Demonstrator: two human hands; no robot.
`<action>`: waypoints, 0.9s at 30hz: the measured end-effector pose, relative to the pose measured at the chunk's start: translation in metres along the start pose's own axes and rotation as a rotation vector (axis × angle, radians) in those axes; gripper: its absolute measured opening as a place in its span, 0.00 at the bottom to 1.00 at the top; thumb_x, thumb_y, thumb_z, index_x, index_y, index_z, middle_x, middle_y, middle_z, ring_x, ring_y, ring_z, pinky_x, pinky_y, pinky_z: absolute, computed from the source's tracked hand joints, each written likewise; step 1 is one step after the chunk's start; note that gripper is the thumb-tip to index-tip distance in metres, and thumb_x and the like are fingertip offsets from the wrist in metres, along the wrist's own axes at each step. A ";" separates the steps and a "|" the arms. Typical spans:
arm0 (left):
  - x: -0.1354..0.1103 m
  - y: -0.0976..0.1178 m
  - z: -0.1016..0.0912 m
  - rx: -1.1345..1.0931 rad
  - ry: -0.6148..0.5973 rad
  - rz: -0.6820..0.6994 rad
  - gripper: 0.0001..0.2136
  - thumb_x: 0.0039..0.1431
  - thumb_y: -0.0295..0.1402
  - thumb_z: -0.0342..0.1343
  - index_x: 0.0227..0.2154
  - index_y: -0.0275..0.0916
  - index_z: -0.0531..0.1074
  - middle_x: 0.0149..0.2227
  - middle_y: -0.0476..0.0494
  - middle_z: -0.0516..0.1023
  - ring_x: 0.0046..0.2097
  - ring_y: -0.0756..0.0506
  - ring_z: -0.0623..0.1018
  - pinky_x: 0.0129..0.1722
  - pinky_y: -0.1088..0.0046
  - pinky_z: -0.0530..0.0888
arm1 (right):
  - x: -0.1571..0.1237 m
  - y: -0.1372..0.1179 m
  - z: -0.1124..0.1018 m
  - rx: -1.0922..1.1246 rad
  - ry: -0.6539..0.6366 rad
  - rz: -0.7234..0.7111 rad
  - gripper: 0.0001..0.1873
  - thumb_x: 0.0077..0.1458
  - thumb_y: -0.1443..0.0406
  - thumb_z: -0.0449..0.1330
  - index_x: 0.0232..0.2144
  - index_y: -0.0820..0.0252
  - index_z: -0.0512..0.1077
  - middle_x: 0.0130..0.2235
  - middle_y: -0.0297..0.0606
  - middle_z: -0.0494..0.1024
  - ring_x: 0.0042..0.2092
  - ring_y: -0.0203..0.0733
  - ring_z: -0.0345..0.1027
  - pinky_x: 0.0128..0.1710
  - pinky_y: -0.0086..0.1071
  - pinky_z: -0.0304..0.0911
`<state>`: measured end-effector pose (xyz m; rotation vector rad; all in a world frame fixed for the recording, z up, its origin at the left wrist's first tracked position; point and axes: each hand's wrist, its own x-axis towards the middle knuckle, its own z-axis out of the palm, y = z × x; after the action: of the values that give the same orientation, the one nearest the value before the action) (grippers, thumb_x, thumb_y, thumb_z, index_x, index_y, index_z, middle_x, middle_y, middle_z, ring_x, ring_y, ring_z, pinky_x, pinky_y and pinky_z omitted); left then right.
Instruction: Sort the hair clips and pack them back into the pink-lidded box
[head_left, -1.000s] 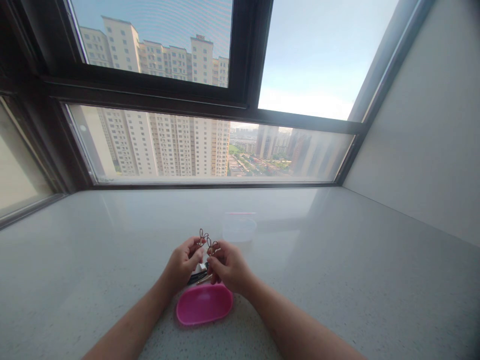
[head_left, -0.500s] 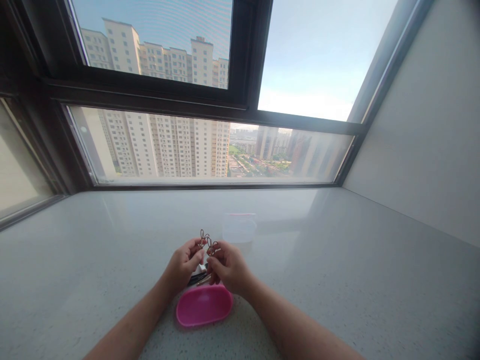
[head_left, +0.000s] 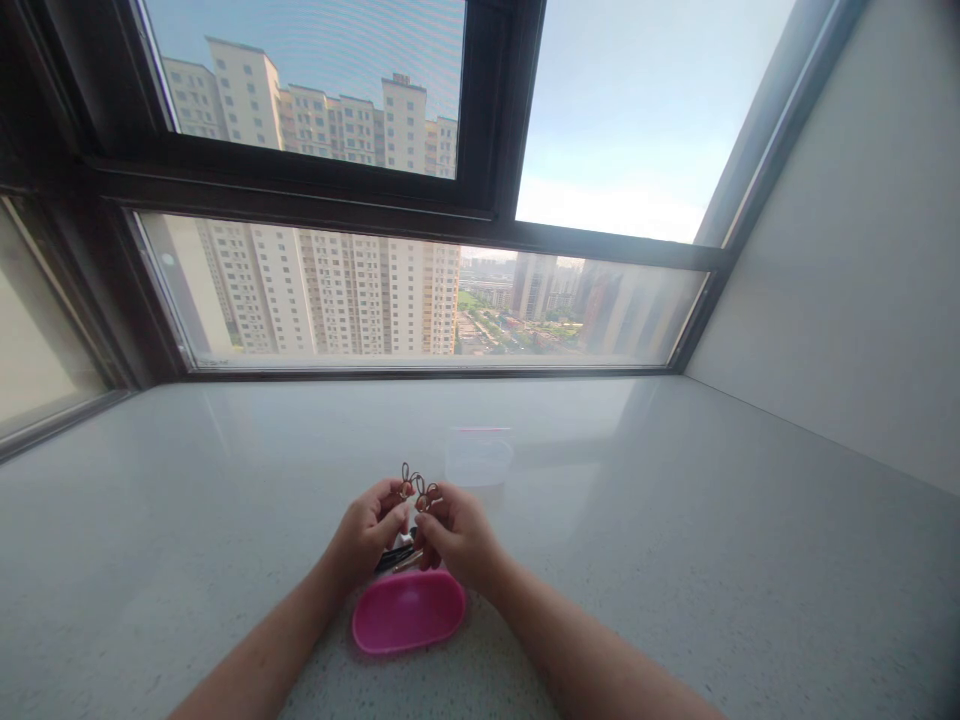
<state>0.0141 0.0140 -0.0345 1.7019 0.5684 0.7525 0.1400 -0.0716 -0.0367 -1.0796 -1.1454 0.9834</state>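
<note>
My left hand [head_left: 369, 524] pinches a thin brown looped piece [head_left: 406, 473], shaped like bunny ears, with a small reddish spot at its base. A similar brown looped piece [head_left: 425, 493] is between the thumb and fingers of my right hand [head_left: 459, 532]. The two pieces are side by side and seem to touch; whether they are joined I cannot tell. Under my hands lie a dark coiled cable [head_left: 393, 558] and a small white part, mostly hidden. A pink oval tray [head_left: 409, 612] sits just nearer to me.
Behind my hands a clear plastic container [head_left: 478, 458] with a pink line along its top stands on the pale speckled sill [head_left: 675, 560]. Dark window frames [head_left: 420, 374] bound the sill at the back, and a white wall [head_left: 847, 280] rises on the right.
Both brown looped pieces have shifted very slightly and sit a touch closer together. My hands hold almost the same place.
</note>
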 end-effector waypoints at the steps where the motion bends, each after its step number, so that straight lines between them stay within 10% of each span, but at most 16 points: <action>1: 0.000 0.000 0.000 -0.009 -0.010 0.002 0.12 0.52 0.36 0.51 0.38 0.36 0.67 0.21 0.53 0.68 0.18 0.54 0.63 0.17 0.81 0.60 | 0.000 -0.001 0.000 0.015 -0.012 -0.003 0.16 0.49 0.55 0.56 0.34 0.61 0.62 0.21 0.29 0.69 0.15 0.29 0.61 0.12 0.22 0.57; 27: -0.009 0.015 0.010 0.105 -0.077 0.098 0.08 0.57 0.33 0.47 0.35 0.36 0.67 0.23 0.51 0.68 0.25 0.51 0.69 0.25 0.77 0.65 | 0.006 0.000 -0.001 0.165 0.064 0.012 0.19 0.47 0.52 0.59 0.26 0.64 0.64 0.17 0.30 0.71 0.14 0.31 0.63 0.11 0.21 0.56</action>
<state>0.0145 -0.0027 -0.0237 1.8587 0.4811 0.7346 0.1414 -0.0661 -0.0353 -0.9798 -0.9894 1.0270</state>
